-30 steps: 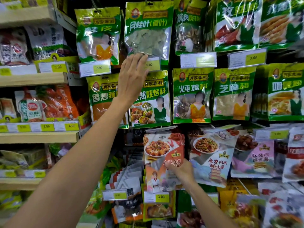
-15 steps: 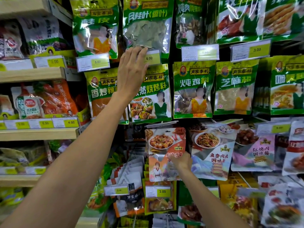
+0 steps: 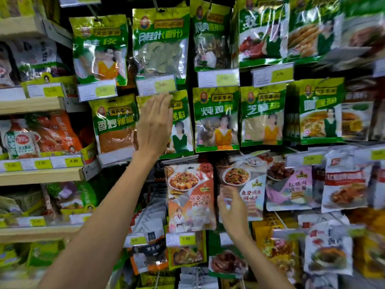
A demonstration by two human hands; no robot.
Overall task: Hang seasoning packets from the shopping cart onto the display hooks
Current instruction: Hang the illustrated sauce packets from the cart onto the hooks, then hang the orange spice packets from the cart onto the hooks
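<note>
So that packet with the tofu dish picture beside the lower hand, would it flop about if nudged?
Probably. The tofu-dish packet looks like a thin, glossy pouch hanging from its top edge, so a nudge from the right hand would likely make it swing. Its crinkled film suggests it bends easily, and it seems light and perhaps slippery.

Wooden shelves (image 3: 31, 105) along the left edge, stacked with orange and white seasoning bags (image 3: 52, 132), yellow price tags (image 3: 74, 161) clipped along the front edges; beside the shelves, green packets (image 3: 216, 119) hanging in rows
</note>
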